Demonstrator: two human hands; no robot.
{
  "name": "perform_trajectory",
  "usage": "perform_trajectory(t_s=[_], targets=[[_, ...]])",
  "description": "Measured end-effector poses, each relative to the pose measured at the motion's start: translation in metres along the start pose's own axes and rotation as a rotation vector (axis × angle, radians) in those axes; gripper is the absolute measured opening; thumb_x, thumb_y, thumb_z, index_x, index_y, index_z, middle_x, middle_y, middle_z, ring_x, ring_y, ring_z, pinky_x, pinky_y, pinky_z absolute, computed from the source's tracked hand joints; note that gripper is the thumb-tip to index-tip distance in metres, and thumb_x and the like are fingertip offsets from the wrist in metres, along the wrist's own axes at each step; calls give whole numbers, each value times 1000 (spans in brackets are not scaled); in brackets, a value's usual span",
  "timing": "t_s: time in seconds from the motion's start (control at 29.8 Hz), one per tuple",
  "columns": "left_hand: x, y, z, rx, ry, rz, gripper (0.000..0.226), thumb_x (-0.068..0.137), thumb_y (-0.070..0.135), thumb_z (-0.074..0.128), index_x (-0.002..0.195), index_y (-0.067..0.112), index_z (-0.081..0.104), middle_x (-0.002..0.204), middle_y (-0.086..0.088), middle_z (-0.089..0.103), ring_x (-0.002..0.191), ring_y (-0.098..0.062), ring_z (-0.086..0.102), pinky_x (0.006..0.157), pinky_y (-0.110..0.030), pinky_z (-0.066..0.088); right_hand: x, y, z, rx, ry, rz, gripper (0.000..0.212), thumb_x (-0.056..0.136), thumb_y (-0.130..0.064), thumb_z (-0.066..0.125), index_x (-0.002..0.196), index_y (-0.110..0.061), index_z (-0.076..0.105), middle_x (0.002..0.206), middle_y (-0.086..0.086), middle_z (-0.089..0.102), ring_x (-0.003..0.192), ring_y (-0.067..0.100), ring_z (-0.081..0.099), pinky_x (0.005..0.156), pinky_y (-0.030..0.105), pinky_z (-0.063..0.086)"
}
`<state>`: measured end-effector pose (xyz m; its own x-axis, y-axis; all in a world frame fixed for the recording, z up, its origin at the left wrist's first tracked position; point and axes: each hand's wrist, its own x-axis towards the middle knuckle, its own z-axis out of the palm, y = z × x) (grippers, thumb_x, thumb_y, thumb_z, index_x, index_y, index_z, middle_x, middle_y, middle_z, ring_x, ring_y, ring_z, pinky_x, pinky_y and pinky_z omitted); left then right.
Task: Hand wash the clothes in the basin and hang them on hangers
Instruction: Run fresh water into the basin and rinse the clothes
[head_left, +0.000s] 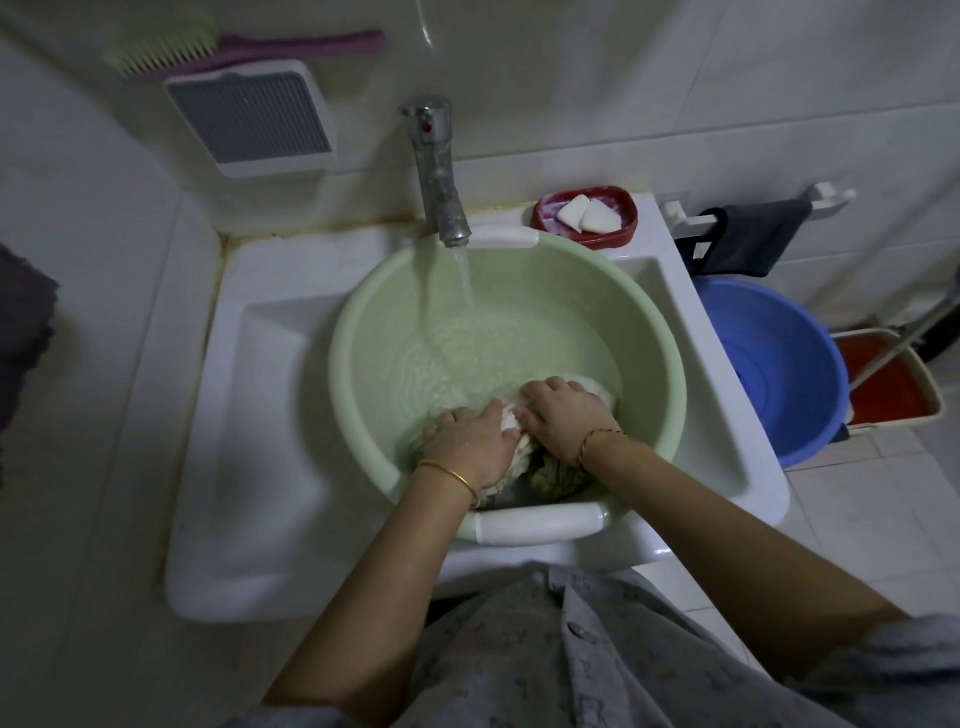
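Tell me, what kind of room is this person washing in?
Probably a home bathroom or washroom: tiled walls, a white sink with a running tap, and a red soap dish beside the green basin.

basin (363, 332) in sink (249, 415) | tap (439, 176) behind | soap dish (584, 215) behind-R | bucket (779, 364) R of sink

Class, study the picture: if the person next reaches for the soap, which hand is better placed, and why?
The right hand, probably. The red soap dish sits on the sink ledge behind the green basin's right side, nearer that hand. The left hand would have to cross the running water. Both now grip the cloth.
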<state>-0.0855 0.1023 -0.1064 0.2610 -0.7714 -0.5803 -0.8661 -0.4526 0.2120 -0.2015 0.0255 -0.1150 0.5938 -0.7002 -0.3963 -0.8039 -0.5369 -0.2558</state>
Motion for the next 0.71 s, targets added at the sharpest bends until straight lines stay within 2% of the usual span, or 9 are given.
perform_trajectory(t_s=[0.71], targets=[[0,0,0,-4,20,-4,53,98,47,29,148,28,21,144,-18,36,132,-36,32,107,-44,26,1,1,0,17,1,-6,44,99,-42,36,132,-14,46,128,11,51,117,30,48,97,37,38]])
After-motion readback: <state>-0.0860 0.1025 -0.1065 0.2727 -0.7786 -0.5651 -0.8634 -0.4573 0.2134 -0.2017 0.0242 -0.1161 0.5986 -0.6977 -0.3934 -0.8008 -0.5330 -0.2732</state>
